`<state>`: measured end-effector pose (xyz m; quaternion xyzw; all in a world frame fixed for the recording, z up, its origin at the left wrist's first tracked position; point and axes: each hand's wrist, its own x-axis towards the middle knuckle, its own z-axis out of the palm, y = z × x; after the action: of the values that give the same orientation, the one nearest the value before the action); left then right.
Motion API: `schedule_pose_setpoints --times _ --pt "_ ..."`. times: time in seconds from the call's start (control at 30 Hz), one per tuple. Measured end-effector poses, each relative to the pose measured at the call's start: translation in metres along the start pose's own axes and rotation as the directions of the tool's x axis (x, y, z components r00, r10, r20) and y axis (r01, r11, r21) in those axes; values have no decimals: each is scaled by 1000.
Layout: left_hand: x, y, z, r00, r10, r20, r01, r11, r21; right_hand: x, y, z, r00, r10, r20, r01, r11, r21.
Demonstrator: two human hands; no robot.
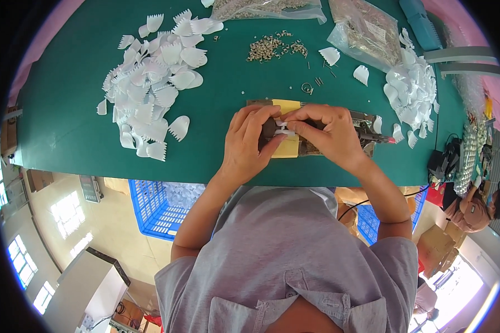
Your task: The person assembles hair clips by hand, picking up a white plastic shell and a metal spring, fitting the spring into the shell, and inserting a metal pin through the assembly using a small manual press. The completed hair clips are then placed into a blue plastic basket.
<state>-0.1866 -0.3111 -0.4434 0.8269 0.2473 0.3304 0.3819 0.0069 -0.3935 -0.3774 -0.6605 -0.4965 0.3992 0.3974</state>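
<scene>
Both hands meet over a metal fixture (365, 119) wrapped with yellow tape (287, 147) near the table's front edge. My left hand (249, 136) closes from the left, its thumb and fingers pinching a white plastic clip piece (282, 132). From the right, my right hand (329, 130) pinches the same piece with thumb and index finger. Fingers cover most of it, so its full shape is hidden. Beyond the hands lie a pile of small metal springs (266, 49), a metal ring (307, 87) and several thin pins (319, 81).
White toothed claw-clip halves form a large heap (150, 83) at the left and a smaller one (411, 91) at the right. Clear bags (366, 33) of metal parts lie at the back. Blue baskets (150, 208) stand below the green table (61, 111). A co-worker (475, 211) is at far right.
</scene>
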Motion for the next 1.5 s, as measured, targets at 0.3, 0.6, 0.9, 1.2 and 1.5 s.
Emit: schedule_pose_setpoints --times 0.3,0.6,0.9,1.2,1.5 --pt "4 3 -2 999 39 -15 -39 999 17 1 -2 3 998 26 -58 -30 997 -71" --pt "6 4 -2 998 50 -30 -49 998 35 -2 -3 10 995 -30 -94 23 997 -75" --pt "6 2 0 997 68 -38 -67 997 31 2 4 6 983 -154 -96 138 978 -155" --pt "6 3 -2 998 56 -28 -55 998 24 0 -2 11 978 -131 -160 102 979 -177" --pt "5 2 -1 999 52 -7 -52 999 15 -4 2 10 986 -102 -130 85 988 -128"
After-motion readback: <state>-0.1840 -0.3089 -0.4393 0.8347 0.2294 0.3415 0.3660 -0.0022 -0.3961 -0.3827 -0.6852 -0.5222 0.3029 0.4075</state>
